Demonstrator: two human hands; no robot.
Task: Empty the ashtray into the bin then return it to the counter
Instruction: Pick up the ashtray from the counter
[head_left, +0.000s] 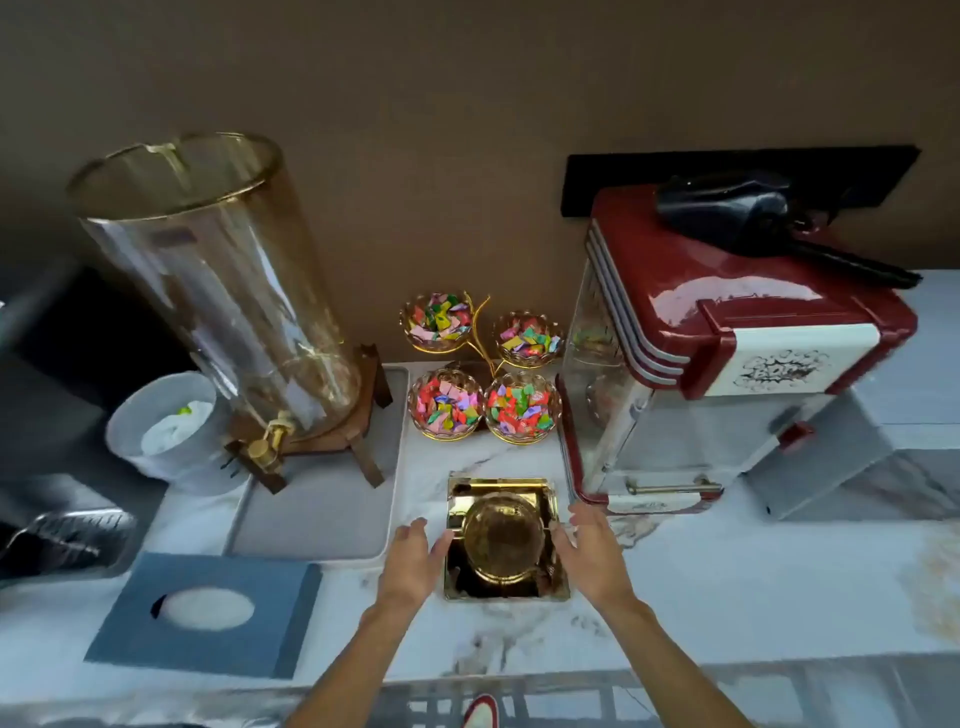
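Observation:
A square gold ashtray (503, 540) with a round bowl in its middle sits on the white marble counter (727, 587), near the front edge. My left hand (413, 561) is at its left side, fingers apart, thumb close to the rim. At the ashtray's right side is my right hand (592, 556), also open, its fingertips near the right rim. Neither hand grips anything. No bin is in view.
A glass drink dispenser (218, 291) on a wooden stand occupies a grey mat at left, beside a white cup (166, 426). Four candy bowls (480, 374) stand behind the ashtray. A red popcorn machine (717, 358) is close on the right. A blue tissue box (208, 613) lies front left.

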